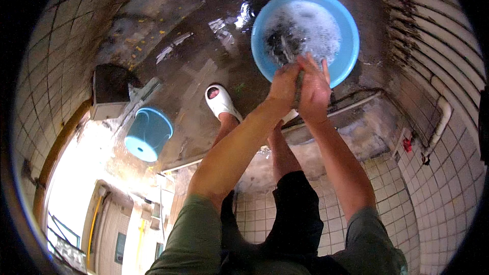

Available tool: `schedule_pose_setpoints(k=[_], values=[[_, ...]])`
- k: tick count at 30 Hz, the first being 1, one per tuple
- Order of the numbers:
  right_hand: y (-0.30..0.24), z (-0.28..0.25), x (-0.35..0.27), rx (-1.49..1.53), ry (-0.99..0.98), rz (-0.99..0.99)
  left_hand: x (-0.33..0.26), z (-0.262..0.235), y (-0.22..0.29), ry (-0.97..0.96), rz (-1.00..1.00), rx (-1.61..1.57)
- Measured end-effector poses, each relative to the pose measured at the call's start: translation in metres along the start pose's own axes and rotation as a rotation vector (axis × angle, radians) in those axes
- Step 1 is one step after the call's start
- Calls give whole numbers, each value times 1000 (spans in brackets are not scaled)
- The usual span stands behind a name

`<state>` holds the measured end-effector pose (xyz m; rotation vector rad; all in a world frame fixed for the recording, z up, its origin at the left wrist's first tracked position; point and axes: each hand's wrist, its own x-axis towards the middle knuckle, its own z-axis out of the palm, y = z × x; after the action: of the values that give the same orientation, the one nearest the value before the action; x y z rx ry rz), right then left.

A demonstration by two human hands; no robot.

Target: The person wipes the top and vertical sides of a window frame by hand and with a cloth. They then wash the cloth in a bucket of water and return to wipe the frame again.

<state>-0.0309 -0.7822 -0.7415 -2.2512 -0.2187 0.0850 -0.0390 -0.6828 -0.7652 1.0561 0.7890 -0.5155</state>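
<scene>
A round light-blue basin point(348, 60) stands on the wet floor, with white suds point(318, 23) over much of the water in it. A dark, blurred patch point(285, 40) shows in the water at the left; whether it is cloth or bare water I cannot tell. Both hands are close together over the basin's near rim. My right hand point(315, 89) has its fingers stretched out and apart, with nothing seen in it. My left hand point(285, 82) lies right beside it, its fingers blurred and partly hidden.
A blue bucket point(148, 131) lies tipped on its side at the left. Behind it is a dark box-like block point(111, 89). My foot in a white clog point(220, 99) is on the floor. A white pipe point(439, 117) runs down the tiled wall at the right, near a red tap handle point(407, 144).
</scene>
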Motion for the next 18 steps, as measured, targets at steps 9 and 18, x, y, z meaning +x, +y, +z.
schedule_pose_setpoints(k=[9, 18], values=[[9, -31, -23, 1230, 114, 962, -37, 28, 14, 14, 513, 559], [-46, -37, -15, -235, -7, -66, -57, 10, 31, -354, -344, -699]])
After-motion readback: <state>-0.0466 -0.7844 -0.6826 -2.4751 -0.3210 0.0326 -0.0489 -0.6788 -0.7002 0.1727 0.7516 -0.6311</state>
